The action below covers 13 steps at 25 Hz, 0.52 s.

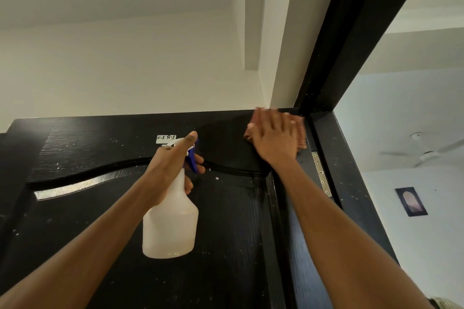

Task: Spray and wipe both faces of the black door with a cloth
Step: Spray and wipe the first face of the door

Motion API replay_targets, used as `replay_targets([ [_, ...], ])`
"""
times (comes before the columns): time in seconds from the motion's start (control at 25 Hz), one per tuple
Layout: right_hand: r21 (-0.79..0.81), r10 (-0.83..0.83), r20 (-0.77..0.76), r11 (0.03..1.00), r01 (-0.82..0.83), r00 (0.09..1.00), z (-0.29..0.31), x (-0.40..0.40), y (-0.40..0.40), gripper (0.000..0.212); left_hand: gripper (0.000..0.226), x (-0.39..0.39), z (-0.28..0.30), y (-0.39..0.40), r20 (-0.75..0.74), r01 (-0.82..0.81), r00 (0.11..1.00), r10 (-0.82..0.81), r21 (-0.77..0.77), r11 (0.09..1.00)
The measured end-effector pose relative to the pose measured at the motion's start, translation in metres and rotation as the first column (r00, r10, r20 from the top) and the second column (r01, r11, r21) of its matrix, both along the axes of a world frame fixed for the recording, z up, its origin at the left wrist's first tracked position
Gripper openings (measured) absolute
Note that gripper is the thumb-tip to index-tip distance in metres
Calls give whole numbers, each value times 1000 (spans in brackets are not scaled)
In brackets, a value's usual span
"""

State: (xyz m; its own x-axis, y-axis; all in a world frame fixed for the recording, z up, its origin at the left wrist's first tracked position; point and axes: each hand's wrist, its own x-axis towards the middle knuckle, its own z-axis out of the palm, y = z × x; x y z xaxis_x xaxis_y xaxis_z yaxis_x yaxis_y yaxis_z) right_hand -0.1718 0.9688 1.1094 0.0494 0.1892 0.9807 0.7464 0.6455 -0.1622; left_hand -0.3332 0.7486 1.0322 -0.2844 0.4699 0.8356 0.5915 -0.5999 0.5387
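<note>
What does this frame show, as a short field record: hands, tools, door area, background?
left hand: left hand grips the spray bottle by its neck, fingers near the blue trigger
right hand: right hand presses the cloth flat on the door
door: black door, open, white specks on its face, wiping at the top corner by the hinge
label: white label near the top edge
background: ceiling fan and a wall picture in the next room

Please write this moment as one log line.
left hand holds spray bottle | right hand presses cloth on black door, top hinge-side corner
</note>
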Motion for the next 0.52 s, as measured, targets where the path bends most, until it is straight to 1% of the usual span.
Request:
replay_targets([
  [0.04,-94,-11,-109,996,1,994,5,4,1,76,58,-2,1,-3,-5,-6,1000,6,-5,1000],
  [0.08,-141,-22,-170,990,-3,985,12,-1,-3,76,58,-4,3,-5,-3,-10,1000,10,-2,1000],
  [0.12,-134,-11,-177,991,-13,984,17,-12,-13,74,57,-5,4,-7,3,-10,1000,10,3,1000],
  [0.16,-79,20,-107,997,-28,994,20,-25,-24,72,57,-4,5,-8,10,-7,1000,7,8,1000],
  [0.2,18,39,40,999,-40,998,21,-40,-33,70,56,-2,5,-8,17,-9,1000,9,10,1000],
  [0.24,131,29,219,990,-59,975,16,-53,-39,69,56,1,3,-6,23,-12,1000,12,8,1000],
  [0.28,219,-12,388,973,-80,922,7,-59,-41,68,55,4,1,-4,29,-12,1000,12,4,1000],
  [0.32,268,-53,489,959,-93,871,-5,-57,-38,67,55,7,-1,-1,35,-8,999,8,-3,1000],
  [0.36,287,-71,511,953,-92,857,-13,-47,-30,68,55,10,-3,2,37,1,999,-1,-11,1000],
  [0.4,283,-64,470,956,-81,880,-18,-33,-19,68,54,13,-5,6,34,8,999,-8,-17,1000],
  [0.44,252,-44,391,966,-61,919,-22,-17,-8,69,52,16,-7,8,27,9,1000,-9,-20,1000],
  [0.52,125,-7,200,992,-18,980,-28,17,11,72,49,21,-11,11,25,4,1000,-3,-31,1000],
])
